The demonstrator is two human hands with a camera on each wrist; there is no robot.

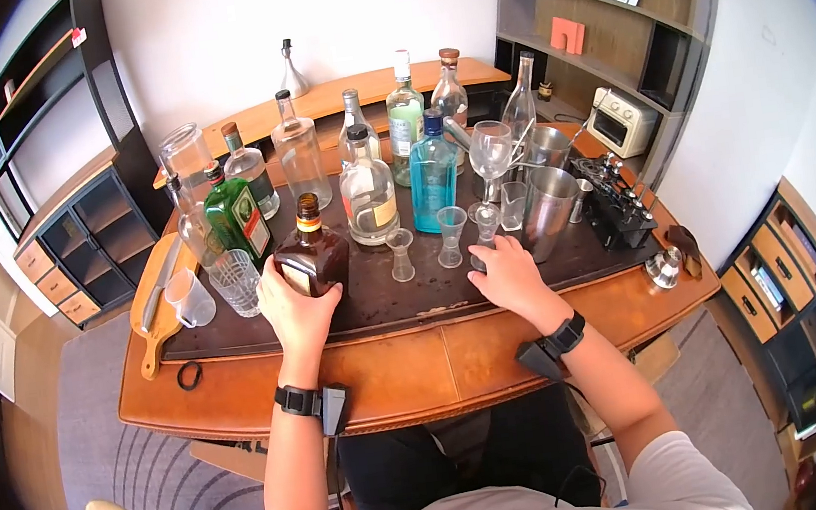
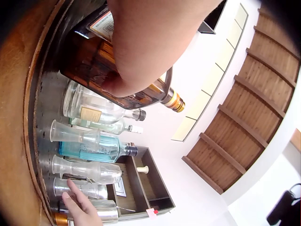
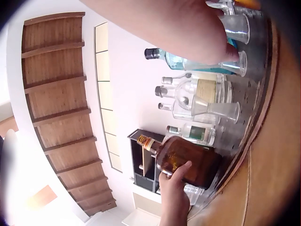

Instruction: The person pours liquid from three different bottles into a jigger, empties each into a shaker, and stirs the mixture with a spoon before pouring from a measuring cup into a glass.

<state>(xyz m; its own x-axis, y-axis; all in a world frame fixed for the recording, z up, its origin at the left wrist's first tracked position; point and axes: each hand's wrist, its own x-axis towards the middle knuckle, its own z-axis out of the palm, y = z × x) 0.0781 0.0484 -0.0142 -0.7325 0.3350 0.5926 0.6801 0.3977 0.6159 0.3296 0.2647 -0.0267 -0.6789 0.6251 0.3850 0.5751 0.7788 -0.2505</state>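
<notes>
The left hand [image 1: 298, 308] grips the lower body of a dark brown bottle [image 1: 317, 255], which stands upright on the dark desk mat [image 1: 384, 313]. In the left wrist view the thumb presses the brown glass [image 2: 89, 66]. At the right of a row of clear hourglass-shaped measures, the right hand [image 1: 513, 278] has thumb and fingers round the base of one measure [image 1: 486, 218]; its fingers partly hide it. Two other measures, one [image 1: 401, 256] nearer the bottle and one [image 1: 450, 238] beside the right hand, stand untouched between the hands.
Behind are a blue bottle [image 1: 434, 186], a green bottle [image 1: 237, 214] and several clear bottles. A stemmed glass [image 1: 491, 150] and metal shaker [image 1: 551, 208] stand at the right. A cutting board [image 1: 157, 334] with a knife, a measuring cup [image 1: 192, 300] and a cut-glass tumbler [image 1: 235, 285] are left.
</notes>
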